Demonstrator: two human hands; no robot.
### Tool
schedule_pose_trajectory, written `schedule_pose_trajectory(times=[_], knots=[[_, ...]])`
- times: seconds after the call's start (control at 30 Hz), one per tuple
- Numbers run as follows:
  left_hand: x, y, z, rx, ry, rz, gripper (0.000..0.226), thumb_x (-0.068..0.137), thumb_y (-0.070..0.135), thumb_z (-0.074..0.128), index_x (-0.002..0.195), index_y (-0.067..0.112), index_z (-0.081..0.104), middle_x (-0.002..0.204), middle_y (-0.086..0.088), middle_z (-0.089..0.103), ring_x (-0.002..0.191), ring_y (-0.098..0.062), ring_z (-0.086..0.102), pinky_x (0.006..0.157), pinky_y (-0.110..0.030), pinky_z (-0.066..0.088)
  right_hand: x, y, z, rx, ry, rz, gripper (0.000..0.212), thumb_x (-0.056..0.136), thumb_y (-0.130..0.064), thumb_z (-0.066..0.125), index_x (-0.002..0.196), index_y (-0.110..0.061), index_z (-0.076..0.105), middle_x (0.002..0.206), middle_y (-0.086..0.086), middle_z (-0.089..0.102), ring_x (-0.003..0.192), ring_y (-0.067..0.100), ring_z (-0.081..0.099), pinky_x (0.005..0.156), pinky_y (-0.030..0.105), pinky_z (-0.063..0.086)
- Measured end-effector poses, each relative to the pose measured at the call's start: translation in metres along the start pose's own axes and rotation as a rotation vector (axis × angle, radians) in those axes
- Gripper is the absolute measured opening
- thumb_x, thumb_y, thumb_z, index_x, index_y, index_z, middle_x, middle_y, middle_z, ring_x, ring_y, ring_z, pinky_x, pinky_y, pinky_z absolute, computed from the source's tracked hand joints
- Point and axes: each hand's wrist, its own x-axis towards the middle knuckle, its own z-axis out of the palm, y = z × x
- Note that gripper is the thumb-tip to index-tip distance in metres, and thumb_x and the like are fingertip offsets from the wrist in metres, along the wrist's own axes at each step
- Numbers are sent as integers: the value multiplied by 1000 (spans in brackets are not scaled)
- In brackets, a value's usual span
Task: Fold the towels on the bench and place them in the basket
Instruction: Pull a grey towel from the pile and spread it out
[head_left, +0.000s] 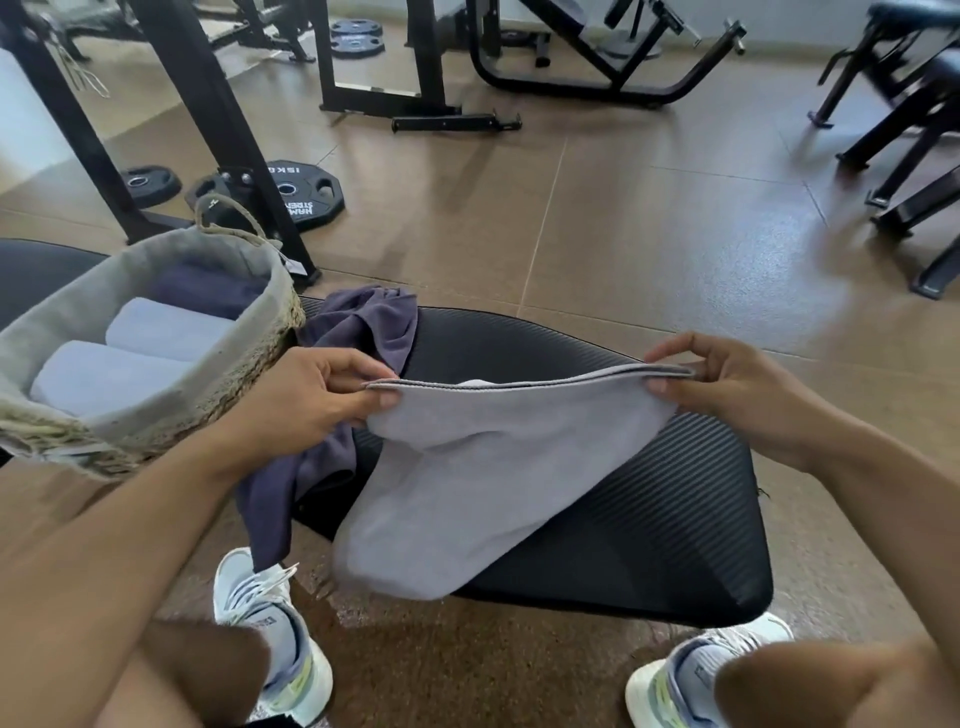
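— Starting with the biggest thing, what lay there?

— The bench (649, 519), a black padded slab with fine ribbed lines, rounded at its corners. Everything else sat relative to it.

— And the towel being worked?

— The light grey towel (467, 483) hung over the bench's middle, soft and matte, doubled over, its stitched top edge stretched level from left to right. That edge was the long axis; the rest sagged down toward the bench's near edge.

— The hands?

— Well apart. The left hand (311, 395) pinched the towel's left corner, the right hand (727, 395) pinched its right corner, thumbs against fingers.

— What else?

— The basket (249, 332), woven straw with a grey cloth liner and a rope handle, stood at the bench's left end. Inside were two rolled pale towels (150, 348) and a dark one behind. A crumpled dark purple towel (363, 332) lay on the bench just beside the basket, one end trailing off the near edge.
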Motion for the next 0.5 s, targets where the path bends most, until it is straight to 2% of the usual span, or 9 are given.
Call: schedule_pose_trajectory(times=[0.07,0.13,0.23,0.3,0.37,0.4,0.5], knots=[[-4,6,1,-70,12,-22,17,76,13,81,91,4,77,80,-7,78,70,-5,66,63,-11,53,-4,-5,-1,19,-6,20,32,71,-34,85,99,-21,76,91,19,73,85,20,67,81,29,56],[-5,8,-2,-173,44,-31,28,67,28,85,85,8,78,76,-4,76,65,-6,64,60,-12,53,-9,-8,-5,39,-39,64,38,64,-34,88,94,-13,78,92,11,75,86,20,69,74,22,58],[-9,9,-8,-246,37,-18,58,47,52,96,84,11,80,81,-6,76,68,-8,67,64,-15,55,-18,-13,-10,32,-81,127,67,45,-49,99,95,-9,80,96,14,76,85,21,71,73,27,61],[-13,9,-11,-243,-26,-34,70,39,59,96,85,9,80,84,-10,75,71,-11,66,65,-16,55,-25,-20,-15,35,-69,155,75,40,-55,99,98,-11,80,98,15,76,86,23,69,77,33,59],[-14,12,-12,-211,-93,-52,70,41,60,96,85,8,79,84,-12,74,71,-13,64,64,-15,53,-32,-31,-22,50,-73,166,70,48,-57,96,101,-14,81,101,16,75,90,24,68,79,33,60],[-14,14,-13,-200,-122,-53,68,43,58,96,85,8,78,83,-13,73,70,-13,63,62,-15,53,-35,-38,-27,43,-87,170,62,58,-55,92,103,-14,80,105,19,75,92,26,67,79,35,59],[-9,32,-13,-185,-130,-45,53,64,42,94,89,-1,74,80,-15,69,65,-13,60,58,-15,52,-41,-57,-38,-17,-79,194,29,84,-40,75,98,-15,81,94,16,72,80,21,65,67,29,55]])
